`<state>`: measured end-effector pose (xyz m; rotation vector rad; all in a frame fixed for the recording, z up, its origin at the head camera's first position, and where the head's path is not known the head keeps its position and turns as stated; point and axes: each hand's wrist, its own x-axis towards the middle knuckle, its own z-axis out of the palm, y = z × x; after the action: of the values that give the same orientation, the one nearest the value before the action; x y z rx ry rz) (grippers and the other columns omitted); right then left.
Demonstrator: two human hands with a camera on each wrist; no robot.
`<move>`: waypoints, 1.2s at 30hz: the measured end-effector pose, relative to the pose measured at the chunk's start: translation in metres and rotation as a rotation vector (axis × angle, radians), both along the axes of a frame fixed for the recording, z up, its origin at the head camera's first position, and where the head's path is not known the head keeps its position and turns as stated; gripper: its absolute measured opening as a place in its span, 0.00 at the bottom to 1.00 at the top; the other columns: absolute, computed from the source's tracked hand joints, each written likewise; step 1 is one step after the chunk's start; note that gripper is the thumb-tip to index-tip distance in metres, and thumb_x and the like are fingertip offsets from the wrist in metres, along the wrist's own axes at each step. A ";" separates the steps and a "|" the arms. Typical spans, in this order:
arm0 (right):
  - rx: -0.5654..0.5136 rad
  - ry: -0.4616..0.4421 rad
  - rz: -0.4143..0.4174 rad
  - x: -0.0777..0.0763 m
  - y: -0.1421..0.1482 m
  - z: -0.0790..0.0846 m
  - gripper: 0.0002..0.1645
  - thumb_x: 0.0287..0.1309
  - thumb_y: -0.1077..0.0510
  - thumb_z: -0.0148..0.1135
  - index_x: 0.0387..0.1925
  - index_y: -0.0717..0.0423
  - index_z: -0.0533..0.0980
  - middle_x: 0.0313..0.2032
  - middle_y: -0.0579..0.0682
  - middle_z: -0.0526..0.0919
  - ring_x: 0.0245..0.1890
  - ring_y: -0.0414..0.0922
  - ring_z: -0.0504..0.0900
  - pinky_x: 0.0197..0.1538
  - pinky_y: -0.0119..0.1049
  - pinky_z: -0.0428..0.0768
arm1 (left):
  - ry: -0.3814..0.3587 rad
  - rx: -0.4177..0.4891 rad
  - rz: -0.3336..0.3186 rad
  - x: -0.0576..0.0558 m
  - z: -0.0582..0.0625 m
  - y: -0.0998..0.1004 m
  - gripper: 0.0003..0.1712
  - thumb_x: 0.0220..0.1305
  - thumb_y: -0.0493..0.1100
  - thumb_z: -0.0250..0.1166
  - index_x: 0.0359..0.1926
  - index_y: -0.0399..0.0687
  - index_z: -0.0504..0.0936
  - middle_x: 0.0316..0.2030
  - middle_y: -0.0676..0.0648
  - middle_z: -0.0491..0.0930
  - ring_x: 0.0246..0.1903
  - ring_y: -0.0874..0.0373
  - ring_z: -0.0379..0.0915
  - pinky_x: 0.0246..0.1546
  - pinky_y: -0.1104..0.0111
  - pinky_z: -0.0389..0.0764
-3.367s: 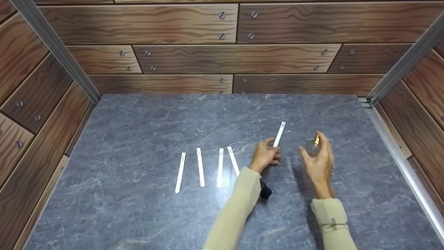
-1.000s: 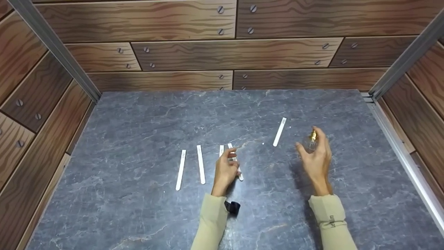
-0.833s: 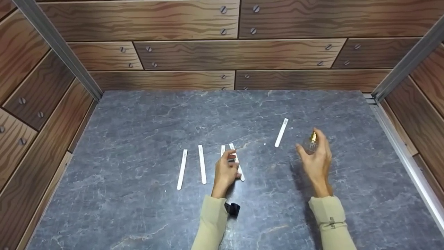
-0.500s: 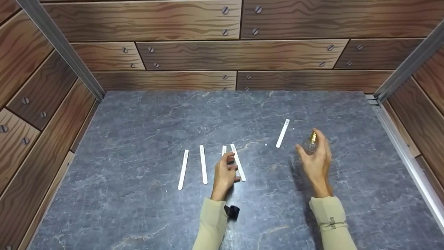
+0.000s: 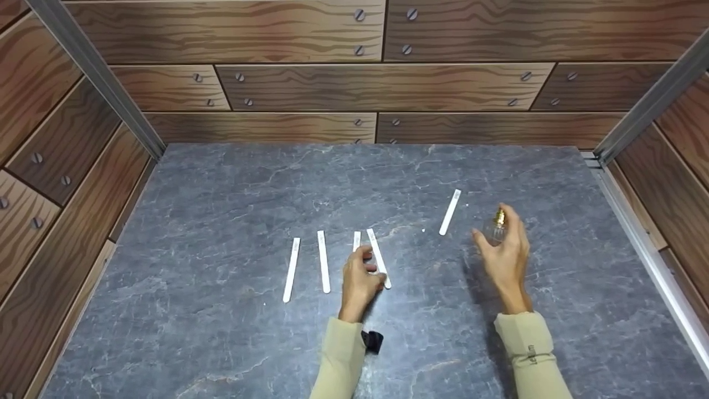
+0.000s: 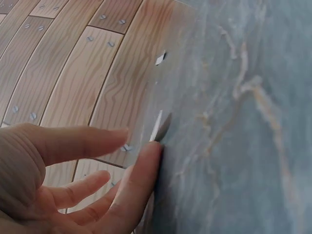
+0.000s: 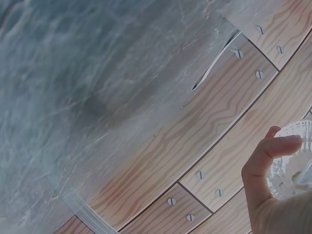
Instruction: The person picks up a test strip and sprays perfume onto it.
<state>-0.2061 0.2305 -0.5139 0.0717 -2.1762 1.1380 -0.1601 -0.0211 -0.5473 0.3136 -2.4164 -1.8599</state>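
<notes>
My right hand (image 5: 509,257) grips a clear glass perfume bottle (image 5: 494,231) with a gold spray top, one finger at the sprayer. Its ribbed glass shows at the right edge of the right wrist view. My left hand (image 5: 359,282) is low over a white paper strip (image 5: 357,238), covering most of it, thumb and fingers apart. In the left wrist view a strip's thin end (image 6: 157,127) shows right at a fingertip. A slanted strip (image 5: 378,257) lies just right of this hand. Farther right, one more strip (image 5: 450,213) lies near the bottle.
Two more white strips (image 5: 291,270) lie on the left of the grey marbled table (image 5: 232,194). Wood-patterned walls (image 5: 310,86) with metal corner posts enclose its back and sides. A black device (image 5: 374,342) sits at my left wrist.
My left hand has let go of the right-hand strip and moved left, onto the third strip in the row. My right hand has stayed nearly in place with the perfume bottle.
</notes>
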 end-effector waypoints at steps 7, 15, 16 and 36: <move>-0.007 0.004 0.000 0.000 -0.002 -0.001 0.38 0.46 0.72 0.76 0.61 0.67 0.72 0.54 0.70 0.78 0.56 0.67 0.76 0.59 0.64 0.72 | 0.075 -0.273 0.013 -0.003 -0.002 0.008 0.39 0.32 0.26 0.79 0.53 0.35 0.79 0.42 0.44 0.77 0.33 0.52 0.76 0.36 0.62 0.81; -0.006 0.011 0.002 0.001 0.001 -0.004 0.38 0.46 0.72 0.76 0.61 0.68 0.72 0.52 0.71 0.78 0.53 0.67 0.77 0.56 0.64 0.72 | 0.213 -0.476 0.022 -0.002 -0.004 0.014 0.33 0.34 0.20 0.68 0.49 0.37 0.81 0.41 0.43 0.80 0.40 0.44 0.80 0.39 0.56 0.82; -0.005 0.010 0.000 0.001 0.002 -0.005 0.38 0.46 0.73 0.76 0.60 0.68 0.72 0.52 0.71 0.78 0.53 0.67 0.77 0.56 0.64 0.72 | 0.231 -0.486 0.023 -0.002 -0.005 0.014 0.32 0.34 0.19 0.67 0.48 0.37 0.81 0.41 0.43 0.80 0.41 0.44 0.81 0.40 0.56 0.83; 0.000 -0.015 0.010 0.003 0.002 0.000 0.38 0.47 0.73 0.75 0.61 0.68 0.72 0.54 0.71 0.78 0.55 0.66 0.76 0.58 0.62 0.72 | 0.105 -0.336 -0.090 -0.008 -0.004 0.007 0.28 0.40 0.22 0.66 0.46 0.41 0.88 0.34 0.48 0.85 0.27 0.60 0.77 0.32 0.66 0.79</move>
<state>-0.2032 0.2323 -0.5143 0.0746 -2.1910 1.1477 -0.1685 -0.0142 -0.5512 0.0823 -2.6462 -1.4207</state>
